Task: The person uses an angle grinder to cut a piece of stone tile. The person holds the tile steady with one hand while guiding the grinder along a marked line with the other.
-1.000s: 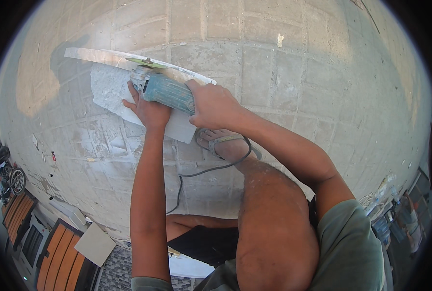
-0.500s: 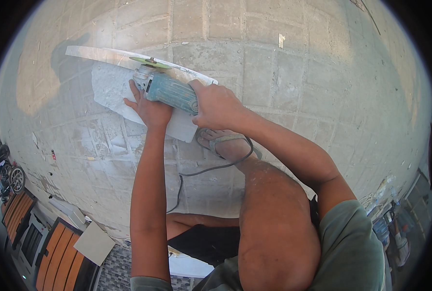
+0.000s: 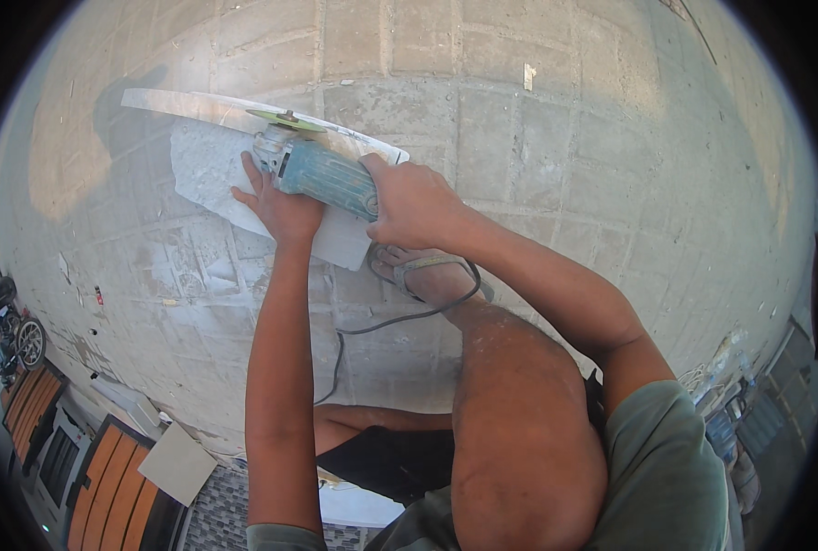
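My right hand (image 3: 418, 202) is closed around the rear of a dusty teal angle grinder (image 3: 331, 176). The grinder's thin green disc (image 3: 285, 120) meets a pale stone or tile slab (image 3: 211, 165) near its long far edge. A narrow strip (image 3: 165, 102) runs along that edge, and I cannot tell whether it is fully separate. My left hand (image 3: 289, 213) lies on the slab beside and partly under the grinder's head, with its visible fingers spread; the rest are hidden. From the grinder a dark cord (image 3: 381, 323) loops past my foot.
My sandalled foot (image 3: 432, 274) is close to the slab's near right corner. Dusty paving (image 3: 537, 184) with scattered chips surrounds the work. At lower left are wooden-slatted panels (image 3: 106, 482), a loose square tile (image 3: 179, 461) and a parked motorbike (image 3: 28, 342).
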Demonstrator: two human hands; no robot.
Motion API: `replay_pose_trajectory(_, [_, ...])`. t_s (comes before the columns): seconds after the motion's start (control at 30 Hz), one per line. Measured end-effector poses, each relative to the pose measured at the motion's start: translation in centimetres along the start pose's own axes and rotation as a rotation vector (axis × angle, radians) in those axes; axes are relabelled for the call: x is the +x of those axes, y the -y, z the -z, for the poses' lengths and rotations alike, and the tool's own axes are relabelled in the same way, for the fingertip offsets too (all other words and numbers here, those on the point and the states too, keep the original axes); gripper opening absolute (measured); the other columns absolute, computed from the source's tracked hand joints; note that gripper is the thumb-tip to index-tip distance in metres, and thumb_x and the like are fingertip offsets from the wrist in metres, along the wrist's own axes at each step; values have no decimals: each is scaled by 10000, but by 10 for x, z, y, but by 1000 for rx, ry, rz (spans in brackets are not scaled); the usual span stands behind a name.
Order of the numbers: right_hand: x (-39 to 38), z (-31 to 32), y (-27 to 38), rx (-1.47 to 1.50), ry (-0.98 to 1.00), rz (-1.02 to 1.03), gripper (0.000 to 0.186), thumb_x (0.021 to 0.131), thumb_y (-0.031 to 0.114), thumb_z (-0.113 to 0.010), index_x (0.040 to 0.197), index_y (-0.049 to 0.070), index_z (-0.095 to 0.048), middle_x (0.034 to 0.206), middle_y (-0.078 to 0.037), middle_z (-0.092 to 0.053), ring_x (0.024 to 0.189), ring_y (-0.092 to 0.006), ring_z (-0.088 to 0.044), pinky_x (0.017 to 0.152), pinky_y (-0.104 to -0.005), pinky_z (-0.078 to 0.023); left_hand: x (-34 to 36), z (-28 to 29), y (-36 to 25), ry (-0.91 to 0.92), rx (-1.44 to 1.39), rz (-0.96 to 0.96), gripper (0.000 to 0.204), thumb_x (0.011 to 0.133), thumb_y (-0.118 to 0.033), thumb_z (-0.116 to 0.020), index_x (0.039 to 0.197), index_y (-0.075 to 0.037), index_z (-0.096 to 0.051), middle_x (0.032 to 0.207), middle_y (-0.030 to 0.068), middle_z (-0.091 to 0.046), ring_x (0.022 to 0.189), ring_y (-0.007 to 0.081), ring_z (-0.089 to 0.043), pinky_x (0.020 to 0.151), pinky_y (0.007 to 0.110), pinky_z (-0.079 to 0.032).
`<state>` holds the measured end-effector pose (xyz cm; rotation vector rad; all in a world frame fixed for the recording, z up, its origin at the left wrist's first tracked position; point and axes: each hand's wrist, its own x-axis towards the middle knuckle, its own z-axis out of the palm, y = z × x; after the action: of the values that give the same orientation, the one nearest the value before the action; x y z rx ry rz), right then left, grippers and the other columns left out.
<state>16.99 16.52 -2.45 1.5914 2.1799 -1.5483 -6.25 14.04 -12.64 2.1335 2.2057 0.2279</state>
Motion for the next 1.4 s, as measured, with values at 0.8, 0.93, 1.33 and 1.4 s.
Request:
replay_pose_trajectory(0.8, [-10, 0, -6, -15, -14, -7, 727, 719, 212, -806, 1344, -17, -514, 945, -271, -715, 929, -467, -706, 833, -532, -567, -2, -3, 1, -55, -27, -18, 598, 853, -328, -720, 1427, -187, -630, 1551, 111, -552, 1584, 428, -221, 1132, 821, -92])
replay_pose_trajectory(0.93, [-13, 2, -5, -4, 3, -21, 727, 724, 217, -806, 1349, -18, -518, 958, -275, -717, 937, -469, -706, 838, -531, -566, 0, -1, 1, 6, -33, 12, 775, 806, -387, -767, 1534, -245, -544, 1728, 77, -310, 1603, 424, -175, 1156, 802, -3])
replay_pose_trajectory(1.33, [-10, 1, -6, 5, -6, -33, 711, 707, 201, -805, 1330, -11, -536, 970, -276, -719, 950, -470, -706, 844, -531, -566, -1, -1, -2, -48, 8, -10, 698, 833, -355, -746, 1487, -184, -572, 1646, 115, -441, 1594, 414, -204, 1135, 808, -107])
replay_pose_trajectory(1.4, [-10, 0, -7, 6, -21, -11, 689, 707, 198, -801, 1311, -10, -542, 964, -273, -719, 944, -471, -706, 840, -534, -567, 0, -1, -1, -25, 24, -11, 703, 835, -356, -743, 1494, -187, -565, 1663, 111, -418, 1595, 411, -202, 1135, 809, -105])
